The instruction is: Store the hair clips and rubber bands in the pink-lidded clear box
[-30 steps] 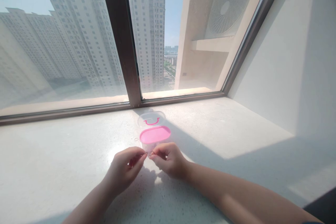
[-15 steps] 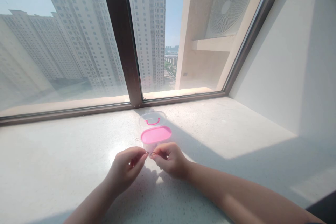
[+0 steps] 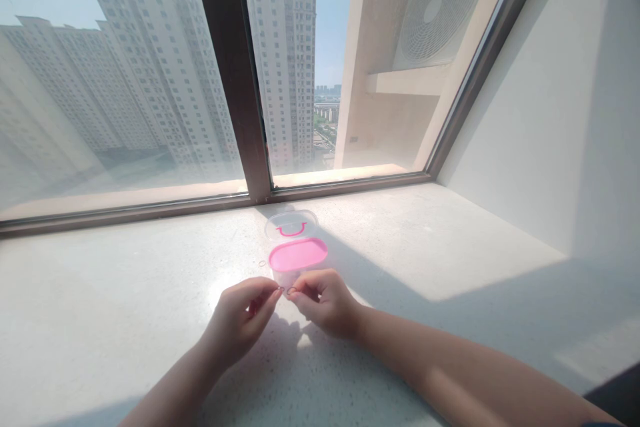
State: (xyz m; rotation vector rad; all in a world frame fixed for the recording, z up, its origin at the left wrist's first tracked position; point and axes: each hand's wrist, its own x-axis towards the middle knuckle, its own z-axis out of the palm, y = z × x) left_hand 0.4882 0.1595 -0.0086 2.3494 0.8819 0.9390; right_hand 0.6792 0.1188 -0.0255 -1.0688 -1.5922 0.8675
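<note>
Tall apartment blocks (image 3: 150,60) fill the view beyond the window, whose dark window frame (image 3: 225,67) runs along the far edge of the pale speckled sill (image 3: 125,320) in front of me. A plain white wall (image 3: 520,140) closes the sill's right edge and meets the frame at the far right corner, and outside the glass near there sits a fan unit (image 3: 443,10). Both my forearms come in from the near side, over sunlight and shadow. My left hand (image 3: 245,313) and my right hand (image 3: 325,303) face each other, fingertips nearly meeting but a narrow gap apart. Just beyond them stands a translucent tub with a pink top (image 3: 299,255), roughly midway along the far edge but set in from it. Behind the tub, nearer that edge, lies a clear oval piece (image 3: 273,222) with a pink curved strip (image 3: 292,233). My left thumb and forefinger pinch a small ring (image 3: 281,289); my right ones are pressed together on a second ring (image 3: 289,291). A loose ring (image 3: 262,263) lies on the sill, just left of the tub.
</note>
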